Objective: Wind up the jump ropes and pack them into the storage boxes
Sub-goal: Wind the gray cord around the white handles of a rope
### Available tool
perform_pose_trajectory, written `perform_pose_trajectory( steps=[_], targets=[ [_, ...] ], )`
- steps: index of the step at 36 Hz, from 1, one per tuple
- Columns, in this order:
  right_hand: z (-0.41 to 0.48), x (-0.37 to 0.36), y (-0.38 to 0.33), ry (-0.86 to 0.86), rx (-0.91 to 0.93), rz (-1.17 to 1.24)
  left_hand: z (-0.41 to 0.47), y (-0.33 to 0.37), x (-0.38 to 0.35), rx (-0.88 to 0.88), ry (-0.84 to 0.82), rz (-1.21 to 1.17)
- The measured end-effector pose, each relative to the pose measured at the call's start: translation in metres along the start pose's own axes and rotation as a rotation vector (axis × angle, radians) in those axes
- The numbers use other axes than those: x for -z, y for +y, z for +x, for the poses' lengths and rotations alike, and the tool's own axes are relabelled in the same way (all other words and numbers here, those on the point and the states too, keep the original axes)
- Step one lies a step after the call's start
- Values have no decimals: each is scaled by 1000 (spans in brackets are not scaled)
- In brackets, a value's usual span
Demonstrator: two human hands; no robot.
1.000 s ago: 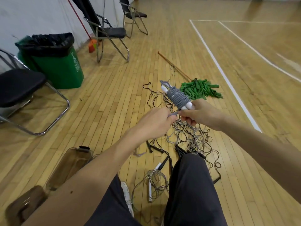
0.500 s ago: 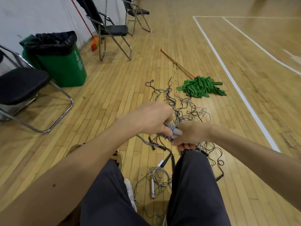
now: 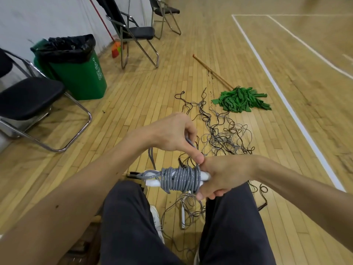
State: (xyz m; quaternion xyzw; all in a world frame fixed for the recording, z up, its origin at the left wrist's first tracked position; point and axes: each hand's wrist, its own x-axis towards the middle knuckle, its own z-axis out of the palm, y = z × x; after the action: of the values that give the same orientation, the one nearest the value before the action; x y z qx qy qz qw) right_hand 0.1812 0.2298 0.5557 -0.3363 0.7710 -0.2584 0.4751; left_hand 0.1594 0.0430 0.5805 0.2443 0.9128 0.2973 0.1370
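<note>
I have one jump rope (image 3: 179, 178) wound up: grey cord coiled round its white handles, held level above my knees. My right hand (image 3: 225, 176) grips the bundle at its right end, fingers (image 3: 208, 194) curled under and round it. My left hand (image 3: 172, 134) sits just above and touches the right; its fingers pinch the loose tail of the same grey cord, which hangs in a loop below the hand.

Beyond my hands lies a tangle of loose ropes (image 3: 219, 134), grey and black. I cannot count how many are in it. One more white handle (image 3: 182, 217) with loose cord lies between my legs.

I count three folding chairs: one (image 3: 28, 100) at my left, one (image 3: 133, 33) farther off, and one (image 3: 166, 10) behind that. There is one green bin (image 3: 76, 73) with a black bag, one green mop (image 3: 240, 99) lying flat, and one broom (image 3: 116, 50) against the wall.

The floor (image 3: 152, 88) is pale wooden strips with white court lines (image 3: 267, 73). A white wall (image 3: 38, 16) runs along the left.
</note>
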Motion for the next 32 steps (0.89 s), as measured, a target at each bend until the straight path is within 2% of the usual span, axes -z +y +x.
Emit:
perform_pose_trajectory(
  steps=[5,9,11,12,14,16,19,21,25,32],
  targets=[
    [-6,0,-2,-19,66,-2,-2,-14,-12,-7,-21,-172],
    [-8,2,-2,71,189,125,-5,-15,-18,22,12,-439],
    [-6,3,1,145,218,211,2,-49,-31,106,44,-453],
    [-5,4,2,180,223,247,9,-87,-44,134,90,-447],
    [-3,6,6,241,218,310,14,-130,-65,348,104,-451],
    [-1,7,9,284,190,353,-1,-112,-64,381,110,-432],
    [4,7,12,328,153,363,-9,-52,-59,209,163,-525],
    [8,8,14,368,125,354,-7,-44,-65,164,221,-635],
    [17,10,21,448,52,307,-12,-48,-81,328,179,-769],
    [29,22,35,618,-91,166,-14,-42,-89,386,107,-778]
  ],
)
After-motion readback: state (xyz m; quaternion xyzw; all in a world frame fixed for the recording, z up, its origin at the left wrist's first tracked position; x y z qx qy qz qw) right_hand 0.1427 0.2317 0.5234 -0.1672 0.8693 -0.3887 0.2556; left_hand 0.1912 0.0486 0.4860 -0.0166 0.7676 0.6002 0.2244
